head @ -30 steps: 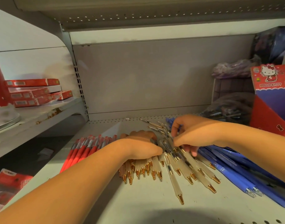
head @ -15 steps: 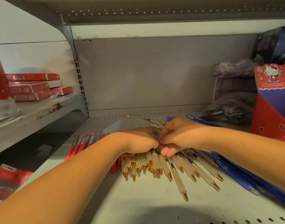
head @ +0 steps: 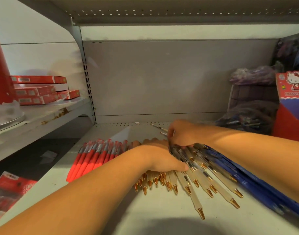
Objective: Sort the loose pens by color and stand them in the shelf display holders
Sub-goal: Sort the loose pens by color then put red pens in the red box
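head view: the left hand lies palm down on a fan of pale pens with gold tips, which rest flat on the shelf. its fingers stretch away over the barrels and the thumb points toward the right hand. the right hand is curled over the far, clip ends of the same pens and seems to pinch several together, though exactly which ones is hidden under the fingers. a row of red pens lies just left of the pale ones, partly under the left wrist. blue pens lie to the right, beneath the right forearm. so the three colours are already grouped, but none stands in a holder yet. a red cartoon box at the right edge may be one such holder; i cannot tell for sure. a dark bag sits behind the right arm, and flat red boxes are stacked on the neighbouring shelf to the left.

the pens look light, stiff and smooth, so they will likely roll and slip past one another. a bundle is best squeezed around the middle of the barrels, tips all one way, since the thin clips could snag on each other.
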Tool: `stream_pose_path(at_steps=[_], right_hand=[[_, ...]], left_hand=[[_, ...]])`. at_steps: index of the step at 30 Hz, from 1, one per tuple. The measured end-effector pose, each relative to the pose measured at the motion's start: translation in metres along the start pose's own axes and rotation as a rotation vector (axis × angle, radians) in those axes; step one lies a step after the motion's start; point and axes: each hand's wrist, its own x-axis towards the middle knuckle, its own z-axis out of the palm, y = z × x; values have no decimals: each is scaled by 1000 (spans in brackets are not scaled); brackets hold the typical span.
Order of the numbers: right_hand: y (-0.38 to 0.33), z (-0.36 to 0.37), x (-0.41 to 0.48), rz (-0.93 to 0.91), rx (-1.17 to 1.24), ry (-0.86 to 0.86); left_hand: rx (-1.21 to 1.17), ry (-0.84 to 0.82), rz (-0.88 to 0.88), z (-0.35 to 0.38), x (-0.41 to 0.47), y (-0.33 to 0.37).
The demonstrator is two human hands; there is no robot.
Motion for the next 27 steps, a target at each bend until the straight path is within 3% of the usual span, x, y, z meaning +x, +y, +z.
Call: stream_pose_path(at_steps=[7, 16, 22, 27], right_hand=[[-16, 1, 13, 50, -106, -53], [-5, -21, 8, 36, 244, 77], [9, -12, -26, -12, 382, -109], [7, -11, -44, -57, 430, -113]], left_hand=[[-125, 14, -30, -5, -3, -5], [-155, -28, -42, -14, -14, -5], [-79, -59, -37, -15, -11, -9], [-136, -82, -34, -14, -9, -12]])
